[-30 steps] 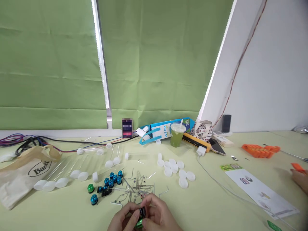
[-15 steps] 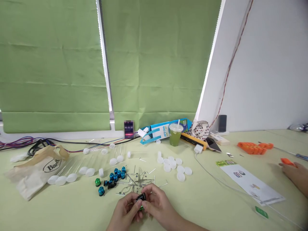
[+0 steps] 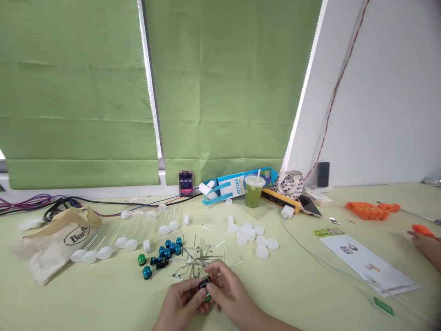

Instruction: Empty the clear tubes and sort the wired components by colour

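Observation:
Near the table's front edge, my left hand (image 3: 179,302) and my right hand (image 3: 231,294) are closed together on a small bicycle bell (image 3: 204,283) with a black mount and a green dome. Fingers of both hands cover much of it. Just beyond them lies a loose pile of metal hex keys (image 3: 201,258) and thin metal pieces. To its left stand several blue bells (image 3: 167,253) with black bases, a lone blue bell (image 3: 147,272) and a green bell (image 3: 142,259).
Clear tubes with white caps (image 3: 90,256) lie at left beside a cloth bag (image 3: 48,253). Loose white caps (image 3: 246,233), a drink cup (image 3: 254,192) and a white cable (image 3: 310,257) are beyond. At right, another person's hand (image 3: 427,246) holds an orange piece (image 3: 423,230) near a printed sheet (image 3: 368,264).
The view has shifted slightly. Both my hands keep hold of the bell, with its black mount turned a little and my right fingers slightly moved.

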`<state>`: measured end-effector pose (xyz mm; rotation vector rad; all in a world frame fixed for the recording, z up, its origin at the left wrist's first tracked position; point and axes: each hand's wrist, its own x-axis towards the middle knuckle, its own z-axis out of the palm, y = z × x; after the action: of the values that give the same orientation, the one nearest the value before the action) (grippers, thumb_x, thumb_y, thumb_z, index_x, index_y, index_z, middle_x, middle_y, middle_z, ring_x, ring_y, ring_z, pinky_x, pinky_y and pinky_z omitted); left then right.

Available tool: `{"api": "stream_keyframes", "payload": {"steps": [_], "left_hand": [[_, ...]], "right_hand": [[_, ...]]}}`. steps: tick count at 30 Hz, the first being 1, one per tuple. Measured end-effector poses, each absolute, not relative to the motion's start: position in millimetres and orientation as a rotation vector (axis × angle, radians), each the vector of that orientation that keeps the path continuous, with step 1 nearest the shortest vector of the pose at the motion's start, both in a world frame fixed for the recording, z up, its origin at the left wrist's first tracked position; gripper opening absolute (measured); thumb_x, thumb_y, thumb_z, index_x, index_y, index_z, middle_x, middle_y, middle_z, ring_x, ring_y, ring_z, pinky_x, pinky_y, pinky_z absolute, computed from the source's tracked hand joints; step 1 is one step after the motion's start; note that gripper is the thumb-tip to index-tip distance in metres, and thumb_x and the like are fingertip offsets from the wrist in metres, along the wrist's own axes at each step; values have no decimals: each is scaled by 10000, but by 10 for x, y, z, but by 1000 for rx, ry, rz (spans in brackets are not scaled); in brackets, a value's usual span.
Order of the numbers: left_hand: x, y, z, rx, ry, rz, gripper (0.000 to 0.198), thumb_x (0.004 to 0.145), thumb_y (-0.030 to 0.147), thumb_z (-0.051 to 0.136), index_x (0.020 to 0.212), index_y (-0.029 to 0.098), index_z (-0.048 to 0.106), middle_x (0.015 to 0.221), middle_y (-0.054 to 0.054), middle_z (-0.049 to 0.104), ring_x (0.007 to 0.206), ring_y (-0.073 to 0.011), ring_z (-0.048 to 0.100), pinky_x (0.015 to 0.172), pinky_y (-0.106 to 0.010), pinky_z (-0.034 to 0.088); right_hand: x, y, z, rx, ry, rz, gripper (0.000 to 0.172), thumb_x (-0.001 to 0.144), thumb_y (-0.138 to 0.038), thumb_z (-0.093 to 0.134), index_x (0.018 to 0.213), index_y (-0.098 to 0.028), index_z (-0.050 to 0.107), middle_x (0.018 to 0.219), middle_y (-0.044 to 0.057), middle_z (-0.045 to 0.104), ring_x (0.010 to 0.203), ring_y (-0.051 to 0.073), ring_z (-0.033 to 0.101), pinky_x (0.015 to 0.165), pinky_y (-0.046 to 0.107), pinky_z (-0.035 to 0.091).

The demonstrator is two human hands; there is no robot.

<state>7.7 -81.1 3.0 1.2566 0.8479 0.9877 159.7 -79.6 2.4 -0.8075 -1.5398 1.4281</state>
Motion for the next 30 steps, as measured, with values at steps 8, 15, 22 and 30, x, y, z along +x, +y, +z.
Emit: {"api": "stream_keyframes", "payload": {"steps": [8,15,22,30], "left_hand": [[59,-838,74,1280,832,938,341,729,374,594,883,79,667,717,-92,616,642,-140,507,597,-246,407],[69,-843,130,1274,818,931,334,735,369,589,885,83,673,727,-92,618,628,-127,488,590,-239,402],[63,-850,141,1251,869,948,352,699,391,617,849,79,681,716,-91,623,645,-151,512,597,-249,417],[66,-864,165,1234,866,954,369,675,415,628,812,76,684,704,-94,626,648,-166,523,608,-270,428]], "right_hand": [[1617,-846,58,-844,-1616,1294,193,799,-337,491,931,-199,458,815,21,489,699,117,505,616,242,428],[1629,-801,73,-931,-1632,1338,210,813,-348,467,958,-197,448,724,-7,472,600,95,491,526,209,408],[1654,-785,107,-868,-1621,1324,258,748,-361,557,936,-198,492,842,27,497,728,124,509,630,243,429],[1664,-794,186,-844,-1644,1348,240,751,-366,547,913,-190,532,840,41,508,747,142,515,648,266,441]]}}
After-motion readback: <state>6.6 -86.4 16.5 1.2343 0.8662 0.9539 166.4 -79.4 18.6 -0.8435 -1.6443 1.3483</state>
